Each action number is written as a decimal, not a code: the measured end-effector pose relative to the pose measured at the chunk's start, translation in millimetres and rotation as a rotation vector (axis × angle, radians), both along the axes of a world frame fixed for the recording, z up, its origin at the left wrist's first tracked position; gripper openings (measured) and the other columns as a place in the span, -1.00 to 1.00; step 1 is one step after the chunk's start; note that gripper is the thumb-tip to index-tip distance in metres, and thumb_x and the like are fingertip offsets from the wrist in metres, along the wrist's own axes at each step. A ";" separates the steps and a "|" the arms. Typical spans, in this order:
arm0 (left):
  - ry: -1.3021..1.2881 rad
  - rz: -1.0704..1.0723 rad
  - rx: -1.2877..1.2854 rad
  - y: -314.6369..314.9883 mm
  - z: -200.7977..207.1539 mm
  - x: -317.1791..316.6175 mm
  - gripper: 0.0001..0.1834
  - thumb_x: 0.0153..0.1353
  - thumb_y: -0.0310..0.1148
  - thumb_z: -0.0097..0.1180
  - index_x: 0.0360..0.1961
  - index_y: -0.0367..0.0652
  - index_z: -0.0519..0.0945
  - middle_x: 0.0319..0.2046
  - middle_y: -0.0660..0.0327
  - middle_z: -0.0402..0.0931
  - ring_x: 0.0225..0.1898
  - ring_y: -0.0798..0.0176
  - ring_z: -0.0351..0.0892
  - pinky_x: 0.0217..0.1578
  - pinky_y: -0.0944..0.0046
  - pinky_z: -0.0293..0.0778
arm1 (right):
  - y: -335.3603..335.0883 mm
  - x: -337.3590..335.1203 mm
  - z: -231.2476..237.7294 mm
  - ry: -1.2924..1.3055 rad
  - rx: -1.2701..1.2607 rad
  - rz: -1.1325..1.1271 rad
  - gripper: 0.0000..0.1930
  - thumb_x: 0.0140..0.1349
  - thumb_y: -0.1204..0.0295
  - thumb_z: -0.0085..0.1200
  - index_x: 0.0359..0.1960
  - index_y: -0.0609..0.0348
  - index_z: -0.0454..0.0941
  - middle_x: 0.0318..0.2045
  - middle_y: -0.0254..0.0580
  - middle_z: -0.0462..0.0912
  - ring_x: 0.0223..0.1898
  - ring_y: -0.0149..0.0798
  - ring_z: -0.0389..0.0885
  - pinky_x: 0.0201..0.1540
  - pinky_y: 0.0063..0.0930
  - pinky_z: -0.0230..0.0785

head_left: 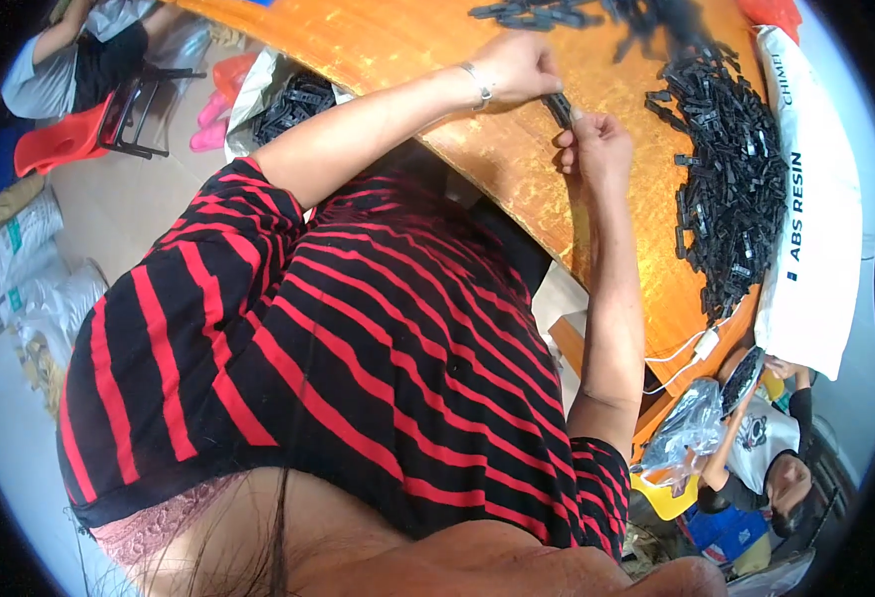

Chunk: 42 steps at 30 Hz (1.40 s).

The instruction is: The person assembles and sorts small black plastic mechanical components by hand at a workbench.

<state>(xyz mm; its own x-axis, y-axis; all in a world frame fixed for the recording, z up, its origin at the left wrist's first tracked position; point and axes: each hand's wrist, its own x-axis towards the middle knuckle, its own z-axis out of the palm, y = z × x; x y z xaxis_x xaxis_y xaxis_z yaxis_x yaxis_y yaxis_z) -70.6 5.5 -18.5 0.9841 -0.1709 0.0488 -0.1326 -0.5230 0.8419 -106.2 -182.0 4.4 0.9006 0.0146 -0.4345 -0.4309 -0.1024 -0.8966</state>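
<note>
- Step in hand, by the look of it: working one black part (558, 109) between both hands; whether it is being joined, parted or checked cannot be told
- The part is just above or on the table (407, 45), near its close edge, slanting from one hand to the other
- Left hand (519, 72): fingertips together, pinched on the part's upper end
- Right hand (598, 151): thumb and forefinger closed on the lower end, other fingers curled in
- Neither grip stands open; the part's middle shows between them, its finer detail too small to read
- The next move seems to call for a firm pinch at both ends and small, matched finger motion, since the part is slim
- Right of the right hand, well apart, lies a pile (726, 189) of like parts, against a white sack (815, 219)
- More parts (537, 14) lie beyond the left hand
</note>
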 end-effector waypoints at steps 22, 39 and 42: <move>0.010 0.002 0.245 -22.4 4.2 7.8 -0.80 0.19 -0.28 0.29 -0.37 -0.15 0.55 -0.46 0.07 0.61 -0.33 0.02 0.63 -0.26 0.03 0.49 | -10.1 14.8 0.5 -0.176 -0.500 0.219 -0.78 0.36 0.37 0.22 -0.36 0.24 0.49 -0.66 -0.16 0.61 -0.73 -0.33 0.48 -0.70 -0.38 0.30; 0.018 -0.028 0.241 -21.7 8.3 -0.9 -0.81 0.16 -0.31 0.30 -0.38 -0.17 0.57 -0.40 0.07 0.65 -0.29 0.01 0.66 -0.23 0.06 0.51 | -14.7 4.3 -8.0 -0.174 -0.375 0.225 -0.79 0.34 0.42 0.24 -0.39 0.21 0.48 -0.72 -0.25 0.55 -0.78 -0.37 0.44 -0.76 -0.39 0.21; 0.007 -0.048 0.115 -10.2 -4.1 0.0 -0.77 0.19 -0.26 0.33 -0.36 -0.19 0.59 -0.40 0.13 0.66 -0.32 0.15 0.66 -0.27 0.15 0.54 | -19.7 2.8 -17.1 -0.275 -0.327 0.221 -0.81 0.35 0.46 0.21 -0.39 0.21 0.48 -0.71 -0.26 0.56 -0.76 -0.38 0.45 -0.74 -0.42 0.23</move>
